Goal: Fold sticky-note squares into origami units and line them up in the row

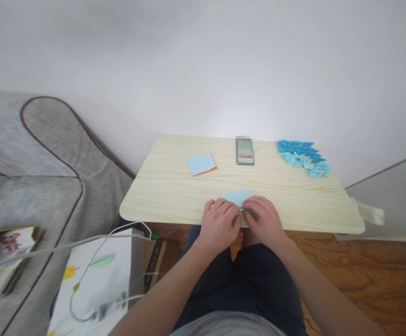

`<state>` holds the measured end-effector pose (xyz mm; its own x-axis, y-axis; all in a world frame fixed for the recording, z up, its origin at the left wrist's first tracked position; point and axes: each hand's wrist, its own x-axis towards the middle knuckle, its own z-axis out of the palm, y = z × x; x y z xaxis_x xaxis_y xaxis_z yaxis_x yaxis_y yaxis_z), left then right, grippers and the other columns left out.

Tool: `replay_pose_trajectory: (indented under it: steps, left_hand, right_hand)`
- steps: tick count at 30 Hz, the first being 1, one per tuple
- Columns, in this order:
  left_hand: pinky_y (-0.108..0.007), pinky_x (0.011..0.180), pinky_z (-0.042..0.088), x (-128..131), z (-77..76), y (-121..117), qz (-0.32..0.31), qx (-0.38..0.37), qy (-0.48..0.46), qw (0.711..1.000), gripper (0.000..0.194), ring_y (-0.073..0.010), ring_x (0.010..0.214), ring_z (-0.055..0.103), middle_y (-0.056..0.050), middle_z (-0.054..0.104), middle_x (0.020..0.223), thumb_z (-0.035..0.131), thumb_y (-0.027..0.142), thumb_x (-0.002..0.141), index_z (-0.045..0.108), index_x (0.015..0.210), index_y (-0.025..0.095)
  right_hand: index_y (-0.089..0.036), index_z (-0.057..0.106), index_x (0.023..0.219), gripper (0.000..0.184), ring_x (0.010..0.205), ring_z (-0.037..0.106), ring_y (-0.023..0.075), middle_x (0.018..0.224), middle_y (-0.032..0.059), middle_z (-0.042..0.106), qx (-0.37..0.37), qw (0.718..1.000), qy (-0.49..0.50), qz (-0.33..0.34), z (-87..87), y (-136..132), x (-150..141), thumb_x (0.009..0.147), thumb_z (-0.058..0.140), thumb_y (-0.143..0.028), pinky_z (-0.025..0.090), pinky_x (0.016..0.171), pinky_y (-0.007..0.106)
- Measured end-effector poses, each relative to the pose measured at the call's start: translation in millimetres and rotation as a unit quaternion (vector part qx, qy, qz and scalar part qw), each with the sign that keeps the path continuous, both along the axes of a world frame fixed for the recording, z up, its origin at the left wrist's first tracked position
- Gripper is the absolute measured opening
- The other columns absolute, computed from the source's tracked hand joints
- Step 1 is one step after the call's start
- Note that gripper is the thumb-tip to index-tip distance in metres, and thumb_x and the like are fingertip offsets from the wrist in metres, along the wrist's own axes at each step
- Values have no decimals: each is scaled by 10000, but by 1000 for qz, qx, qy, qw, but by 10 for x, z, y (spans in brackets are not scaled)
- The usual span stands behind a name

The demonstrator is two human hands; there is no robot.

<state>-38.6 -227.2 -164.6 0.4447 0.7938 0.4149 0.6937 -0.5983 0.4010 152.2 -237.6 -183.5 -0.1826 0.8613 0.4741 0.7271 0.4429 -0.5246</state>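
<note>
At the desk's (168,200) six o'clock, the left hand (219,223) and right hand (264,220) pinch the light-blue paper (236,196) between their fingers. Uneven pulling could wrinkle or tear it.

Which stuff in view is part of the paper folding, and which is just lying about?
In the job:
- light blue sheet, under both hands
- paper stack, light blue over orange, likely supply
- folded blue pieces at the table's right end, likely finished work

Just lying about, it seems:
- phone-like device
- books on the sofa
- white cables
</note>
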Motion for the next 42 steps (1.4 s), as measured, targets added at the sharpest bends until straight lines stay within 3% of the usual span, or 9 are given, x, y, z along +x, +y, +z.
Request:
replay_pose_trajectory:
  steps: [5,11,18,22,25,28,32,37,42]
  left_hand:
    - [-496,1027,412,-148,-13,107,27,-22,-45,998,254,-284,1158,603,-45,740,1161,665,164,842,694,1062,288]
    - [-477,983,414,-224,-20,264,27,-29,-31,999,118,-268,1084,608,-28,765,1018,649,211,893,715,964,278]
    - [-485,955,371,-123,96,153,26,13,46,999,134,-252,998,591,-42,737,925,580,217,938,710,911,235]
    - [-450,977,388,-121,124,173,3,-27,-6,1000,92,-235,1045,583,-18,740,995,628,228,910,709,950,244]
    - [-432,1020,389,-160,113,267,-13,-79,-47,996,186,-228,1116,572,-2,743,1084,676,208,872,703,1049,257]
    - [-428,1007,390,-176,96,355,-23,-109,-48,993,118,-222,1096,574,7,748,1043,670,226,890,711,997,257]
    - [-440,955,384,-128,104,386,-40,-111,-7,993,97,-231,1029,576,-8,733,925,623,266,923,712,903,234]
    - [-427,926,383,-39,121,357,-36,-119,-7,992,96,-221,976,580,-5,715,867,621,255,913,688,852,223]
    - [-410,929,394,5,90,363,-2,-162,-42,986,146,-205,945,596,2,703,883,665,272,895,670,1036,239]
  right_hand:
    - [-282,711,1038,213,1108,669,239,1121,35,738,-25,998,59,8,-4,41,99,910,588,-164,524,1026,466]
    - [-278,700,1092,237,1100,671,240,1121,38,738,-46,998,38,9,72,70,160,902,605,-172,527,1017,454]
    - [-277,732,1027,219,1135,628,274,1118,40,736,-3,1000,-12,10,192,68,70,860,670,-149,479,1017,501]
    - [-285,734,1006,224,1055,654,237,1046,26,739,-65,995,72,21,143,85,124,886,631,-127,520,963,454]
    - [-297,739,1028,217,1072,670,225,1074,20,742,-123,985,118,34,111,114,205,903,630,-156,518,1005,442]
    - [-291,736,1030,191,1123,666,218,1126,18,738,-166,975,139,40,129,132,268,913,630,-182,498,1054,422]
    - [-271,699,1099,200,1124,651,221,1176,31,709,-183,974,132,11,209,118,288,901,678,-252,490,1036,394]
    - [-264,690,1030,130,971,644,203,1012,12,702,-197,973,106,-55,279,107,258,928,670,-342,494,880,347]
    - [-251,685,990,147,928,639,205,972,13,704,-230,966,92,-71,282,149,264,921,676,-381,487,845,345]
